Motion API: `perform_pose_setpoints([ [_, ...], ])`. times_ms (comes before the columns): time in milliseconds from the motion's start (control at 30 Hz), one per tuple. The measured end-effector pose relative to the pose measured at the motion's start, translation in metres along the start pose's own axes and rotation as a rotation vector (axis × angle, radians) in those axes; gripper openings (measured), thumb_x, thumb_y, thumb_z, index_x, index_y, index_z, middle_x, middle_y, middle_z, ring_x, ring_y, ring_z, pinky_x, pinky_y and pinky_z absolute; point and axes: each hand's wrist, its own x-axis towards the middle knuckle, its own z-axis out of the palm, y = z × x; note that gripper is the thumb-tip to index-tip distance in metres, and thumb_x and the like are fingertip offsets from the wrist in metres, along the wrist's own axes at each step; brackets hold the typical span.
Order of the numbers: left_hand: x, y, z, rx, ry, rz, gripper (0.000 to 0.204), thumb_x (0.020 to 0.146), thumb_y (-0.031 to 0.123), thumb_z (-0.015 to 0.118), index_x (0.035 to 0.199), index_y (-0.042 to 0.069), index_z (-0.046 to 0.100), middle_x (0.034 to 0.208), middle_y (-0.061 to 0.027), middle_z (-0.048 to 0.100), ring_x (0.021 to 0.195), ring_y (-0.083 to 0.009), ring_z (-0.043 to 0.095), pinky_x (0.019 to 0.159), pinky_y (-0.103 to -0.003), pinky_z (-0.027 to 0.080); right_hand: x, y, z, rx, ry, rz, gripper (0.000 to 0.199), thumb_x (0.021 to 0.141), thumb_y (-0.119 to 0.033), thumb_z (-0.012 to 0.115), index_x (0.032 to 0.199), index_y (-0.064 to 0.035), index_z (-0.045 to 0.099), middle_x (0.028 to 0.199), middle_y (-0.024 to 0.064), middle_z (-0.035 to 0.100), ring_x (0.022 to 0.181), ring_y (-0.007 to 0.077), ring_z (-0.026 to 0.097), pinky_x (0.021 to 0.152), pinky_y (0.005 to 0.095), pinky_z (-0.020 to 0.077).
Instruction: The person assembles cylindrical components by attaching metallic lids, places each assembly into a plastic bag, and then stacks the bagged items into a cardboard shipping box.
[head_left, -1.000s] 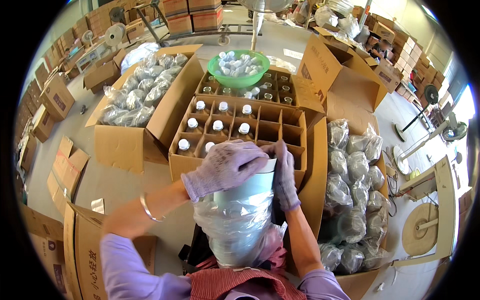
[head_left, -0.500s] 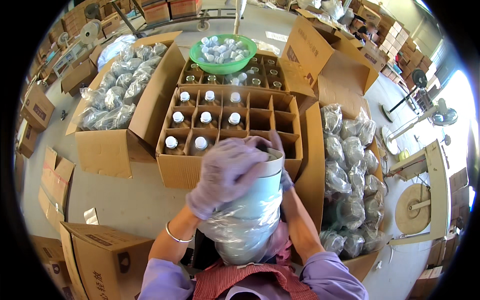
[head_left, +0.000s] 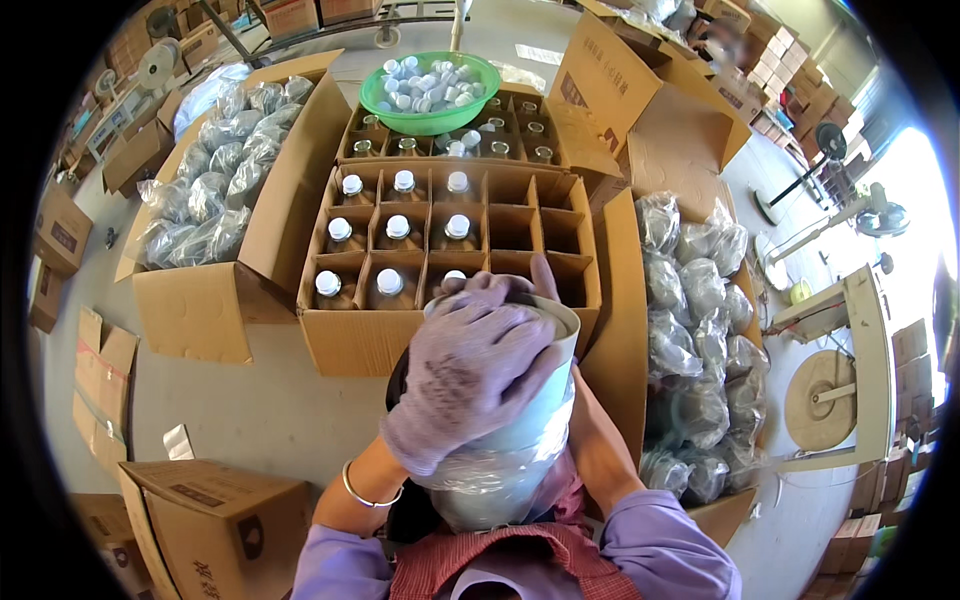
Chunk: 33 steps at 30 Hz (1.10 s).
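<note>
hands (head_left: 475,370) shifted on cyl (head_left: 545,400); btls (head_left: 397,228) boxed

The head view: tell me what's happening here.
A gloved person is handling a pale-blue cylinder, partly wrapped in clear plastic, in front of a red apron. The left hand lies over its upper end; the right hand is mostly hidden behind it, so its grip can't be made out. Just beyond, a divided carton holds white-capped bottles in its left columns.
</note>
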Motion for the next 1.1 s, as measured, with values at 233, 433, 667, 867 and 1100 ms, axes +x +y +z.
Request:
perform_pose_setpoints([
  [233,-0.037,-0.079,0.0,-0.819,0.088,0.006,0.023,0.091,0.018,0.053,0.084,0.003,0.069,0.089,-0.0094,0.071,0.095,-0.0242,0.068,0.114,-0.053,0.027,-0.029,-0.008,0.018,-0.857,0.299,-0.246,0.051,0.106,-0.039,0.031,0.109,0.0048,0.057,0.103,0.0168,0.065,0.118,0.0323,0.056,0.107,0.0432,0.0397],
  [433,-0.023,-0.079,-0.033,-1.065,-0.233,-0.361,0.088,0.104,0.058,0.009,0.111,-0.006,0.07,0.113,-0.0157,0.071,0.114,-0.0253,0.062,0.117,-0.038,0.03,-0.086,-0.013,0.015,-0.8,0.418,-0.257,0.077,0.094,-0.064,0.05,0.141,-0.0032,0.046,0.142,0.0143,0.05,0.129,0.0249,0.049,0.111,0.0398,0.0356],
  [667,-0.007,-0.038,-0.038,-0.629,-0.273,-0.087,0.061,0.106,0.048,0.033,0.12,-0.003,0.064,0.11,-0.0175,0.068,0.101,-0.0299,0.064,0.092,-0.039,0.048,-0.147,-0.03,0.056,-1.849,0.116,-0.208,0.03,0.075,-0.019,0.084,0.085,-0.0014,0.062,0.103,0.012,0.062,0.094,0.0242,0.06,0.082,0.0335,0.049],
  [867,0.002,-0.01,-0.037,-0.597,-0.261,0.17,0.076,0.081,0.063,0.067,0.121,-0.002,0.063,0.112,-0.0168,0.063,0.107,-0.0338,0.06,0.097,-0.041,0.045,-0.062,-0.06,0.154,-1.962,-0.082,-0.587,0.015,0.078,-0.016,0.077,0.083,-0.0061,0.066,0.095,0.0095,0.06,0.088,0.0282,0.059,0.077,0.0374,0.0497],
  [1100,-0.038,-0.041,-0.076,-0.466,-0.31,-0.331,0.081,0.08,0.046,0.078,0.14,0.001,0.047,0.135,-0.0171,0.055,0.121,-0.0285,0.057,0.107,-0.038,0.043,-0.005,-0.088,0.144,-1.447,-0.014,-0.374,0.028,0.087,-0.025,0.075,0.1,-0.0019,0.068,0.095,0.0109,0.067,0.09,0.0194,0.066,0.079,0.0309,0.0528],
])
